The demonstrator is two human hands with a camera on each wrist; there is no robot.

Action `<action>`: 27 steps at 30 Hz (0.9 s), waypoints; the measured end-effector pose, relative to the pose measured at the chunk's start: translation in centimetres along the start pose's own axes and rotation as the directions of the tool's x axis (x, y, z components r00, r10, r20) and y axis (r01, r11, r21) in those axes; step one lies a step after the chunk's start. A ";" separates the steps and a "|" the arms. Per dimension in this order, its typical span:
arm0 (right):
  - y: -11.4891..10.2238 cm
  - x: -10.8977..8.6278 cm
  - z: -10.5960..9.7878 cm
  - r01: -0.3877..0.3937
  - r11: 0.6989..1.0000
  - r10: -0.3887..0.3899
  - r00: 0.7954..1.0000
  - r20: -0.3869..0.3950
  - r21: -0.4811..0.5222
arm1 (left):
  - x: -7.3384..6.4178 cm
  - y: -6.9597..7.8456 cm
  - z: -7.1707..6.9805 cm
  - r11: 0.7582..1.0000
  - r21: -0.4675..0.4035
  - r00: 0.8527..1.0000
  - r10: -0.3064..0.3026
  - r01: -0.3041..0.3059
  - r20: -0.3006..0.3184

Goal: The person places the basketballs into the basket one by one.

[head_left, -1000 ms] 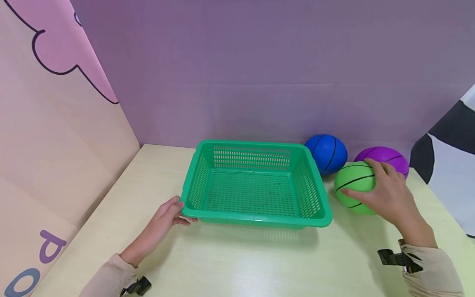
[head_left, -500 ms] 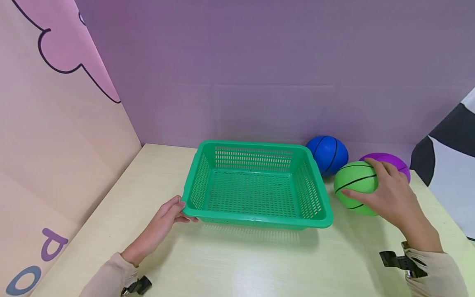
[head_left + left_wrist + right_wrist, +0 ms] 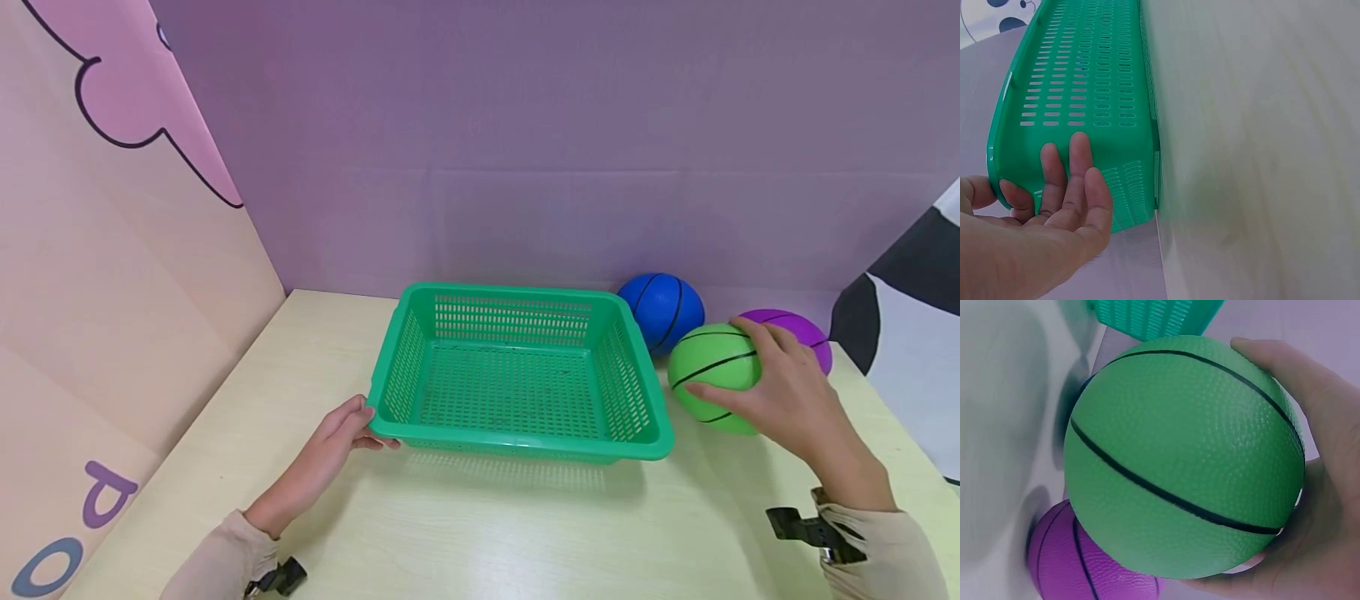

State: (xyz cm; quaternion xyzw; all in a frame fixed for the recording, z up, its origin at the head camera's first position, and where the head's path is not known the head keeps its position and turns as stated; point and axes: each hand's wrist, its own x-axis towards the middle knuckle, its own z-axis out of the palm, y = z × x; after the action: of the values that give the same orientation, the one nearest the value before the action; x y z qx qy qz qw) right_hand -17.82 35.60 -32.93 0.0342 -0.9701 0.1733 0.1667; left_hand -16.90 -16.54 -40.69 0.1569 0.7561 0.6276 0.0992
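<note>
A green plastic basket (image 3: 517, 446) with slotted walls stands on the table. At its near left corner my left hand (image 3: 337, 437) pinches the rim, thumb on top. In the left wrist view, the other fingers (image 3: 1075, 181) of that hand lie against the basket's outer wall. My right hand (image 3: 795, 392) grips a small green basketball (image 3: 712, 367) from its right side, thumb in front and fingers over the top. The ball is right of the basket, and the right wrist view shows it close up in the hand (image 3: 1310, 506).
A blue basketball (image 3: 662, 312) sits by the basket's far right corner, near the purple backdrop (image 3: 555, 125). Behind the right hand is a purple basketball (image 3: 813, 333), partly covered. A printed panel (image 3: 150, 292) borders the pale table (image 3: 495, 533) on the left.
The green basketball has shifted slightly left with my right hand around it. The purple ball shows a little farther right. My left hand and the basket have stayed in place.
</note>
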 end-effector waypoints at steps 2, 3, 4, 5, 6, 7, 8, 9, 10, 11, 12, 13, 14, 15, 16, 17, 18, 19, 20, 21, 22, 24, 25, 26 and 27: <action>-0.3 0.0 -0.2 0.004 1.000 -0.004 1.000 -0.010 0.001 | 0.0 0.0 0.0 1.000 -0.001 1.000 -0.002 0.002 -0.002; -0.5 0.0 -0.3 0.007 1.000 -0.007 1.000 -0.017 0.005 | 0.0 0.0 0.0 1.000 -0.002 1.000 -0.004 0.004 -0.003; -0.6 -0.1 -0.4 0.012 1.000 -0.011 1.000 -0.026 0.007 | 0.0 0.0 0.0 1.000 -0.002 1.000 -0.005 0.005 -0.004; -0.8 -0.1 -0.5 0.017 1.000 -0.017 0.999 -0.036 0.009 | 0.0 0.0 0.0 1.000 -0.003 1.000 -0.005 0.005 -0.004; -1.0 -0.1 -0.6 0.023 1.000 -0.022 0.999 -0.047 0.011 | 0.0 0.0 0.0 1.000 -0.004 1.000 -0.005 0.005 -0.005; -1.1 -0.1 -0.7 0.032 0.999 -0.031 0.998 -0.060 0.015 | 0.0 0.0 0.0 1.000 -0.005 1.000 -0.005 0.005 -0.005; -1.3 -0.2 -0.8 0.043 0.999 -0.041 0.996 -0.075 0.021 | 0.0 0.0 0.0 1.000 -0.005 1.000 -0.005 0.005 -0.005; -1.5 -0.2 -0.8 0.057 0.998 -0.054 0.994 -0.091 0.025 | 0.0 0.0 0.0 1.000 -0.003 1.000 -0.006 0.006 -0.005; -1.6 -0.2 -0.9 0.070 0.997 -0.066 0.992 -0.109 0.030 | 0.0 0.0 0.0 1.000 -0.001 1.000 -0.006 0.006 -0.005; -1.8 -0.2 -1.0 0.081 0.996 -0.076 0.989 -0.128 0.036 | 0.0 0.0 0.0 1.000 -0.001 1.000 -0.006 0.006 -0.004; -1.9 -0.2 -1.1 0.092 0.995 -0.085 0.985 -0.148 0.040 | 0.0 0.0 0.0 1.000 0.001 1.000 -0.008 0.008 -0.004; -2.0 -0.3 -1.2 0.105 0.993 -0.096 0.981 -0.170 0.046 | 0.0 0.0 0.0 1.000 0.004 1.000 -0.009 0.009 -0.003; -2.2 -0.3 -1.3 0.115 0.992 -0.103 0.976 -0.193 0.052 | 0.0 0.0 0.0 1.000 0.006 1.000 -0.008 0.008 -0.003; -2.3 -0.3 -1.3 0.128 0.990 -0.112 0.970 -0.215 0.058 | 0.0 -0.1 0.0 1.000 0.010 1.000 -0.005 0.005 -0.004; -2.4 -0.3 -1.4 0.137 0.989 -0.119 0.964 -0.240 0.061 | 0.0 -0.1 -0.1 1.000 0.011 1.000 -0.002 0.002 -0.004; -2.5 -0.3 -1.4 0.145 0.987 -0.123 0.957 -0.261 0.064 | 0.0 -0.1 -0.1 1.000 0.014 1.000 0.001 -0.001 -0.004; -2.6 -0.3 -1.4 0.152 0.986 -0.128 0.951 -0.281 0.066 | -0.1 -0.1 -0.1 1.000 0.016 1.000 0.006 -0.006 -0.004; -2.8 -0.3 -1.5 0.162 0.984 -0.134 0.944 -0.300 0.068 | -0.1 -0.1 -0.1 1.000 0.019 1.000 0.013 -0.013 -0.003; -2.9 -0.3 -1.5 0.168 0.983 -0.138 0.938 -0.317 0.068 | -0.1 -0.1 -0.1 1.000 0.020 1.000 0.019 -0.019 -0.001; -3.0 -0.3 -1.5 0.175 0.982 -0.144 0.932 -0.331 0.067 | -0.1 -0.1 -0.2 0.999 0.022 1.000 0.025 -0.025 0.001; -3.1 -0.3 -1.5 0.181 0.981 -0.147 0.927 -0.345 0.067 | -0.1 -0.2 -0.2 0.999 0.019 1.000 0.028 -0.028 0.006; -3.4 -0.3 -1.5 0.203 0.977 -0.165 0.913 -0.374 0.065 | 0.0 -0.2 -0.2 0.999 0.016 0.999 0.035 -0.036 0.015; -3.5 -0.3 -1.5 0.214 0.975 -0.174 0.905 -0.388 0.064 | 0.0 -0.2 -0.3 0.999 0.014 0.999 0.037 -0.037 0.019; -3.7 -0.3 -1.5 0.226 0.972 -0.183 0.898 -0.401 0.063 | 0.0 -0.3 -0.3 0.999 0.008 0.999 0.037 -0.037 0.020; -3.9 -0.2 -1.4 0.237 0.969 -0.191 0.891 -0.412 0.064 | 0.0 -0.3 -0.3 0.999 0.003 0.999 0.035 -0.035 0.019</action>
State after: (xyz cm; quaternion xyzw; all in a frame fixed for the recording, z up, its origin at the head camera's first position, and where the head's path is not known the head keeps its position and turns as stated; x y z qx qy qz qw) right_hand -16.67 32.47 -30.49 0.1138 -0.8937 0.2117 0.3788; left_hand -17.05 -16.81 -40.91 0.1764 0.7532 0.6265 0.0952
